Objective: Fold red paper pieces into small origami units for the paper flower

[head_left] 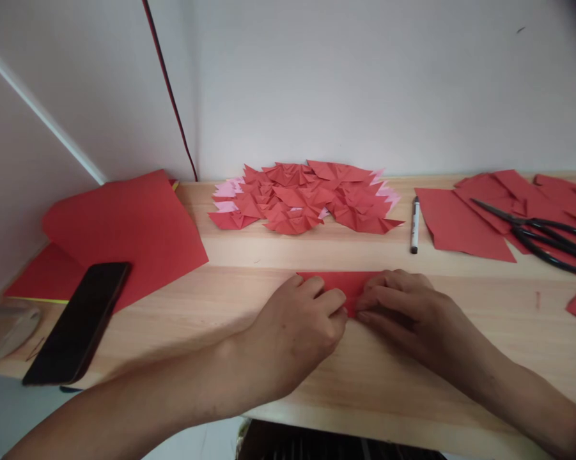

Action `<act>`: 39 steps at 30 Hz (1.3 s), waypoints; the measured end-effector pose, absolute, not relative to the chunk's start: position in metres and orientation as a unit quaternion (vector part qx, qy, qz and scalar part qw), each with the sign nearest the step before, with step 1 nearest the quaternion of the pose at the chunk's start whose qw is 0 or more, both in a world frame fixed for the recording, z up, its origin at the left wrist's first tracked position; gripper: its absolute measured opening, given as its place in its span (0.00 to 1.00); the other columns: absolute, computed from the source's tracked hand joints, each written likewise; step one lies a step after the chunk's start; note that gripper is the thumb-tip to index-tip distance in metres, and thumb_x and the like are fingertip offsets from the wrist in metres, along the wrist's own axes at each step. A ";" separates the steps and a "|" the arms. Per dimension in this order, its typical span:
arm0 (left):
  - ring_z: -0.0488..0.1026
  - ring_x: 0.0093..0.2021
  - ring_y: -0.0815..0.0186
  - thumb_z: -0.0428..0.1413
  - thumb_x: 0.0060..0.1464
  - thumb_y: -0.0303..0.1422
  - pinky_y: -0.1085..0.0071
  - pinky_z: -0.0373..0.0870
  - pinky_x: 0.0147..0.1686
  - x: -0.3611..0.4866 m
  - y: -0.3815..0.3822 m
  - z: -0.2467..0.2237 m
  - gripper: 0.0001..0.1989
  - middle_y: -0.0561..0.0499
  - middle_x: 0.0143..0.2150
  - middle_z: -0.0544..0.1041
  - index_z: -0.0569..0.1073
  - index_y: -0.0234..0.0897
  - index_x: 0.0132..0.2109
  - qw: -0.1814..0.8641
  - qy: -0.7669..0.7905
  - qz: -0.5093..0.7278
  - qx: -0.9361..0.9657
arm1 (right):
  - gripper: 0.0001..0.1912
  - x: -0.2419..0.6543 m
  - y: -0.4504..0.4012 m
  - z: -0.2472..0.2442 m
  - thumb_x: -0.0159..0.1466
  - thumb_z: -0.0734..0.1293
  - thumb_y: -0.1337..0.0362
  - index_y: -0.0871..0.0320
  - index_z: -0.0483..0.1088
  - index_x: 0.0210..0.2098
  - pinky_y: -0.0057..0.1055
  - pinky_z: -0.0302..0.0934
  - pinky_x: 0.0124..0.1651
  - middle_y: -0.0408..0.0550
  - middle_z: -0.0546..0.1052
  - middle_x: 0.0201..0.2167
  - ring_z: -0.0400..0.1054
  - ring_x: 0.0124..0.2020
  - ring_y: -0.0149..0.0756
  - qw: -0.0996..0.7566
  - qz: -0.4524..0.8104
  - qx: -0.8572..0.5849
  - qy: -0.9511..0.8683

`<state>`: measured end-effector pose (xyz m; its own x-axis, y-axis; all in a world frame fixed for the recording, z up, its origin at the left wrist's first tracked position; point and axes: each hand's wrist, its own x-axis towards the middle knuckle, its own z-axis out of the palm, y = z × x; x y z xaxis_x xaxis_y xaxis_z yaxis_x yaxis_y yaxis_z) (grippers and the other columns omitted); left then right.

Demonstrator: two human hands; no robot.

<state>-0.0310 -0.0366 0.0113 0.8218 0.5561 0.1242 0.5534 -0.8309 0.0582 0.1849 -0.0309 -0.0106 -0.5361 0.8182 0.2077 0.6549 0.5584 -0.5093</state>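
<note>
Left hand (307, 319), right hand (410, 303): two, each pinching one red paper (346, 281) between them, on the desk (484, 306). Step: apparently folding; next move seems to call for even pressing along the crease. Folded pieces (304, 198), 12 o'clock: overlapped, uncountable. Marker (415, 227), 2 o'clock: one. Scissors (532, 223), 3 o'clock: one pair. Phone (79, 322), 9 o'clock: one.

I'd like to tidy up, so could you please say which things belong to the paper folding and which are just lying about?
Seemingly used:
red paper strip, in left hand and right hand
folded red and pink papers
small red sheets
large red sheet
black-handled scissors

Probably lying about:
smartphone
transparent container
marker, perhaps
</note>
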 end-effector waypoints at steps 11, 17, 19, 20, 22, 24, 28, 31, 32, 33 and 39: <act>0.64 0.35 0.63 0.50 0.56 0.23 0.65 0.63 0.33 -0.031 -0.036 0.012 0.06 0.47 0.36 0.70 0.71 0.33 0.39 0.026 0.284 0.057 0.957 | 0.07 0.182 -0.034 -0.009 0.64 0.62 0.66 0.54 0.70 0.31 0.38 0.57 0.38 0.46 0.74 0.30 0.67 0.34 0.38 0.203 0.169 -0.441 -0.857; 0.64 0.36 0.63 0.51 0.55 0.23 0.65 0.65 0.36 -0.032 -0.035 0.015 0.06 0.47 0.38 0.70 0.71 0.33 0.40 0.045 0.286 0.045 0.956 | 0.07 0.178 -0.036 -0.007 0.63 0.61 0.67 0.54 0.69 0.30 0.37 0.56 0.37 0.45 0.73 0.28 0.66 0.33 0.38 0.202 0.175 -0.450 -0.852; 0.64 0.37 0.63 0.51 0.55 0.23 0.66 0.65 0.36 -0.033 -0.035 0.015 0.06 0.47 0.38 0.70 0.71 0.33 0.39 0.054 0.288 0.045 0.955 | 0.07 0.178 -0.037 -0.007 0.64 0.61 0.67 0.54 0.69 0.30 0.38 0.55 0.38 0.45 0.72 0.28 0.66 0.33 0.38 0.198 0.177 -0.454 -0.850; 0.64 0.37 0.63 0.51 0.56 0.24 0.66 0.65 0.36 -0.033 -0.035 0.015 0.05 0.47 0.38 0.70 0.71 0.34 0.38 0.058 0.292 0.051 0.953 | 0.07 0.178 -0.037 -0.008 0.64 0.61 0.67 0.55 0.68 0.30 0.38 0.55 0.38 0.45 0.72 0.28 0.65 0.33 0.38 0.196 0.175 -0.457 -0.850; 0.64 0.37 0.64 0.51 0.56 0.24 0.67 0.65 0.37 -0.033 -0.035 0.014 0.05 0.47 0.38 0.70 0.71 0.34 0.37 0.066 0.298 0.067 0.950 | 0.07 0.179 -0.037 -0.009 0.64 0.61 0.67 0.55 0.68 0.29 0.38 0.55 0.39 0.45 0.72 0.29 0.65 0.33 0.38 0.193 0.169 -0.458 -0.851; 0.64 0.37 0.65 0.50 0.57 0.24 0.67 0.65 0.38 -0.033 -0.033 0.013 0.06 0.47 0.38 0.70 0.71 0.35 0.36 0.074 0.301 0.078 0.947 | 0.08 0.181 -0.036 -0.009 0.65 0.60 0.67 0.54 0.68 0.31 0.38 0.56 0.39 0.45 0.72 0.30 0.66 0.34 0.38 0.195 0.174 -0.451 -0.853; 0.64 0.36 0.66 0.49 0.58 0.25 0.69 0.64 0.37 -0.033 -0.031 0.014 0.08 0.48 0.38 0.71 0.72 0.35 0.35 0.089 0.314 0.079 0.942 | 0.04 0.184 -0.033 -0.004 0.63 0.64 0.62 0.52 0.70 0.36 0.40 0.59 0.43 0.47 0.74 0.36 0.67 0.39 0.40 0.173 0.194 -0.432 -0.864; 0.64 0.35 0.67 0.47 0.60 0.25 0.69 0.64 0.36 -0.033 -0.029 0.014 0.10 0.49 0.37 0.71 0.73 0.36 0.35 0.097 0.331 0.082 0.935 | 0.06 0.184 -0.033 -0.004 0.60 0.67 0.60 0.53 0.69 0.37 0.41 0.59 0.43 0.48 0.74 0.39 0.67 0.41 0.42 0.156 0.174 -0.434 -0.870; 0.64 0.34 0.67 0.47 0.60 0.25 0.69 0.64 0.36 -0.033 -0.029 0.013 0.11 0.50 0.37 0.71 0.73 0.36 0.35 0.099 0.335 0.084 0.933 | 0.06 0.183 -0.033 -0.005 0.61 0.67 0.60 0.53 0.69 0.36 0.41 0.59 0.42 0.48 0.74 0.39 0.67 0.41 0.42 0.159 0.163 -0.437 -0.870; 0.64 0.34 0.67 0.46 0.61 0.25 0.69 0.64 0.37 -0.033 -0.029 0.013 0.11 0.50 0.36 0.71 0.73 0.36 0.35 0.102 0.337 0.085 0.932 | 0.05 0.183 -0.033 -0.007 0.61 0.66 0.60 0.54 0.68 0.36 0.40 0.59 0.42 0.48 0.74 0.38 0.66 0.40 0.42 0.163 0.151 -0.439 -0.871; 0.67 0.37 0.67 0.47 0.62 0.28 0.70 0.65 0.39 -0.032 -0.025 0.007 0.11 0.51 0.37 0.71 0.72 0.35 0.34 0.141 0.350 0.114 0.919 | 0.05 0.184 -0.033 -0.014 0.64 0.64 0.62 0.54 0.69 0.38 0.38 0.56 0.39 0.47 0.73 0.34 0.66 0.35 0.39 0.179 0.065 -0.401 -0.896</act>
